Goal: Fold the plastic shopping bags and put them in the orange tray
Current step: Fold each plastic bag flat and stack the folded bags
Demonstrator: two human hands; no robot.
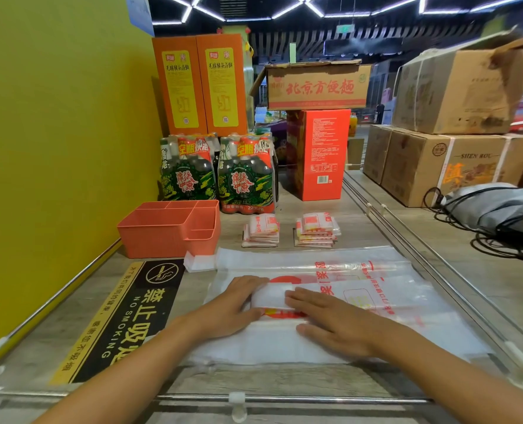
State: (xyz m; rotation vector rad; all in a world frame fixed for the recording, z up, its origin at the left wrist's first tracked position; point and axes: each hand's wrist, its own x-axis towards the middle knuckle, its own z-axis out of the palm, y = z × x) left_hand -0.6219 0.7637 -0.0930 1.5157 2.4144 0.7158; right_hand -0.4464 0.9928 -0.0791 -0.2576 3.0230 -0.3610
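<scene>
A translucent white plastic shopping bag point(361, 304) with red print lay flat on the wood-grain surface point(284, 381), close to the near edge, its left end folded over into a thick white fold point(270, 296). The left hand point(232, 307) lay on the left of that fold with its fingers extended and only lightly bent over the plastic, pressing rather than gripping. The right hand point(330, 322) lay flat, palm down, fingers straight, its fingertips on the fold just beside the left hand's. Neither hand had anything closed inside it.

Just beyond, a second bag point(309, 261) lay stretched across the surface as a long folded strip, with a small white folded piece point(199, 261) at its left end. Farther back stood two stacks of folded bags, a left stack point(261, 231) and a right stack point(317, 230), near each other but apart.

The orange tray point(150, 237), divided into compartments, sat to the left of the stacks against the yellow-green wall point(55, 148), and no bags could be seen in it. A black and yellow no-smoking sign point(125, 319) lay flat in front of the tray, left of the hands.

Behind the tray stood two shrink-wrapped packs of bottles point(217, 175), with tall orange boxes point(200, 87) above them. A red box point(316, 154) stood to their right beneath a cardboard noodle carton point(315, 87). On the right, past a metal rail point(407, 240), brown cardboard cartons point(437, 148) were stacked, with a grey bag and black cables point(499, 215) lying in front.
</scene>
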